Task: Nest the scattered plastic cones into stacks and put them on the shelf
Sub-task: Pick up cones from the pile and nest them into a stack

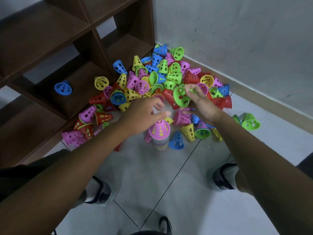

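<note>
A big pile of perforated plastic cones (162, 77) in blue, green, yellow, pink and red lies on the floor in the corner. A tall nested stack (160, 135) topped by a pink cone stands upright in front of me. My right hand (199, 103) holds a green cone (180, 97) by its rim, its open mouth turned toward me, just above the pile. My left hand (145, 112) hovers over the stack with fingers loosely spread and holds nothing. The dark wooden shelf (81, 53) stands to the left, with one blue cone (63, 88) in a lower compartment.
A grey wall (245, 39) with a skirting board bounds the pile on the right. A green cone (250, 122) lies apart by the wall. My two shoes (223, 177) stand on the tiled floor (169, 192) behind the stack.
</note>
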Action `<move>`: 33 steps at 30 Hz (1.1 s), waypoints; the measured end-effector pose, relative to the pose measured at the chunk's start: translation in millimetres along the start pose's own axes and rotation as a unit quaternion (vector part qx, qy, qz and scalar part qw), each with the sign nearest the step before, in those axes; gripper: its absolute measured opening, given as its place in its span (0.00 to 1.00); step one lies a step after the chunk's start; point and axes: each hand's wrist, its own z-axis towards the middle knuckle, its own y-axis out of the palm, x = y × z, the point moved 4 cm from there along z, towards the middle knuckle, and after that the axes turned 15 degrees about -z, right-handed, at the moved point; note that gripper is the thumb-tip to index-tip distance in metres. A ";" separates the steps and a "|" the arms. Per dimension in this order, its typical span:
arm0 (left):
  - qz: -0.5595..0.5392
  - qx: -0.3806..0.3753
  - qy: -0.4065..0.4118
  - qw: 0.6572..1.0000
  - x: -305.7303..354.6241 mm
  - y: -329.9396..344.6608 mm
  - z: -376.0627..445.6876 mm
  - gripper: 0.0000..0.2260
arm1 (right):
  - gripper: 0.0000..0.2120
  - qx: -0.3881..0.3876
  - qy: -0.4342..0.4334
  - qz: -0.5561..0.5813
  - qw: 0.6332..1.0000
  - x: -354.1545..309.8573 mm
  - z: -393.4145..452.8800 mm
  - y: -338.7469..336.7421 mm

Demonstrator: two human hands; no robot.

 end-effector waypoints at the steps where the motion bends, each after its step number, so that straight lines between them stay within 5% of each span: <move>1: -0.013 0.033 0.000 0.999 -2.5 -3.4 1.2 0.16 | 0.13 -0.007 -0.010 0.001 1.000 -4.9 -0.7 -2.4; 5: -0.077 0.135 -0.016 0.988 -11.9 -19.0 5.4 0.22 | 0.11 -0.078 -0.035 0.017 0.996 -28.6 -4.5 -4.3; 10: -0.207 0.101 -0.071 0.970 -15.9 -20.4 6.6 0.33 | 0.20 -0.193 -0.032 0.111 0.974 -45.6 -10.6 7.8; 15: -0.376 0.040 -0.063 0.924 -5.9 -7.5 1.4 0.21 | 0.23 -0.215 -0.016 0.131 0.968 -47.1 -16.1 17.0; 19: -0.363 0.101 -0.061 0.924 -13.7 -8.1 1.2 0.14 | 0.14 -0.217 -0.015 0.113 0.969 -43.1 -20.5 11.8; 22: -0.331 0.112 -0.066 0.935 -20.7 -7.2 -2.8 0.18 | 0.18 -0.197 -0.018 0.096 0.975 -36.7 -22.5 -0.6; 29: -0.250 -0.034 -0.066 0.966 -38.7 26.9 -18.2 0.26 | 0.31 -0.127 -0.024 0.076 0.989 -33.3 -25.9 -14.8; 33: -0.186 -0.045 -0.053 0.980 -51.9 36.3 -28.1 0.31 | 0.32 -0.103 -0.022 0.075 0.992 -36.9 -25.6 -9.8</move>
